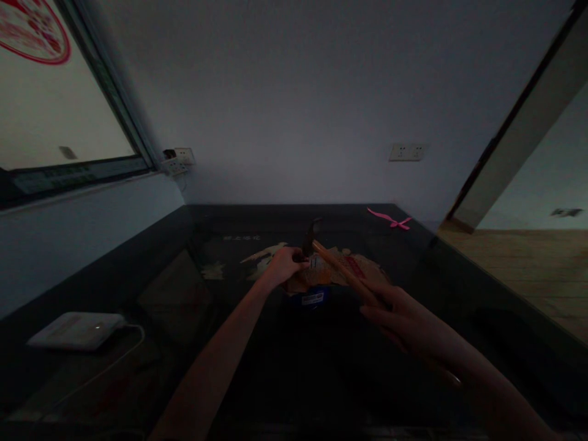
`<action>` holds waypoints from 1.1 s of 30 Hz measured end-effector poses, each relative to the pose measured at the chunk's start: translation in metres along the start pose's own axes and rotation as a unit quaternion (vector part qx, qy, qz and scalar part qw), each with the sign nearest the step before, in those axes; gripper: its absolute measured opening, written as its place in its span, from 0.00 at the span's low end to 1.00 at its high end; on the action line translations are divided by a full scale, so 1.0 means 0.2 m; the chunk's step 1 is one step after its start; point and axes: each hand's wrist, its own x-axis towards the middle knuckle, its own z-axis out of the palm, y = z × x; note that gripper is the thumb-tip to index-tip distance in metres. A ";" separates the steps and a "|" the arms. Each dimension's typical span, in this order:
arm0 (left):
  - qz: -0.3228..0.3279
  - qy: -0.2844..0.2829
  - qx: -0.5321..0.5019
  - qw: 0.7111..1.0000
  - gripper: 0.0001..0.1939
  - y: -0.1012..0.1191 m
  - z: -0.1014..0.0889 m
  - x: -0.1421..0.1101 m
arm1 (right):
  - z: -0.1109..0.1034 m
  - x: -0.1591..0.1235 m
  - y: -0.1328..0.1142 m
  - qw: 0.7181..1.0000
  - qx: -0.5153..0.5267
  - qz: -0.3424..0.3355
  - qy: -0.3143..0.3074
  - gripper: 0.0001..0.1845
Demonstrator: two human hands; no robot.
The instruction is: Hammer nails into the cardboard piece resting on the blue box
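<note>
My right hand [392,306] is wrapped round the wooden handle of a hammer [339,266]. The dark hammer head is at the far end of the handle, close by the fingertips of my left hand [285,264]. That hand is closed in a pinch over a torn piece of brown cardboard [367,271] on the dark table. Whatever is between its fingers is too small and dim to make out. A blue item with a white label [313,298] lies at the near edge of the cardboard.
On the dark table [257,380], a white box-shaped device [78,331] with a cable lies at the left. A pink ribbon-like strip [390,219] lies at the back right. Behind the table is a wall with sockets [407,152]; a window [59,110] is at the left.
</note>
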 end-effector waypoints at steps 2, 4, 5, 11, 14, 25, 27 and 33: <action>-0.001 0.001 -0.003 1.000 0.12 0.00 0.00 0.00 | 0.01 0.01 0.00 1.000 -0.012 -0.007 0.001 0.26; -0.004 0.000 -0.005 1.000 0.13 -0.01 0.01 0.00 | 0.01 0.01 0.01 1.000 -0.015 -0.009 0.002 0.26; -0.006 -0.001 -0.007 1.000 0.13 -0.01 0.01 0.00 | 0.01 0.01 0.01 1.000 -0.011 -0.009 -0.001 0.26; -0.028 0.005 -0.025 0.999 0.10 -0.03 0.02 0.01 | 0.01 0.00 -0.01 1.000 -0.001 -0.005 -0.006 0.27; -0.017 0.000 -0.024 1.000 0.11 -0.02 0.02 0.00 | 0.02 0.01 -0.01 1.000 -0.003 -0.005 -0.017 0.25; -0.003 -0.026 -0.040 0.999 0.08 0.01 -0.04 -0.01 | -0.02 -0.02 -0.03 0.998 -0.036 -0.030 0.032 0.27; -0.007 -0.022 -0.011 1.000 0.07 0.03 -0.06 -0.02 | -0.02 -0.01 -0.03 0.998 -0.032 -0.039 0.032 0.26; -0.017 -0.018 -0.010 1.000 0.11 0.02 -0.05 -0.02 | 0.02 0.01 -0.02 1.000 -0.012 0.006 -0.014 0.27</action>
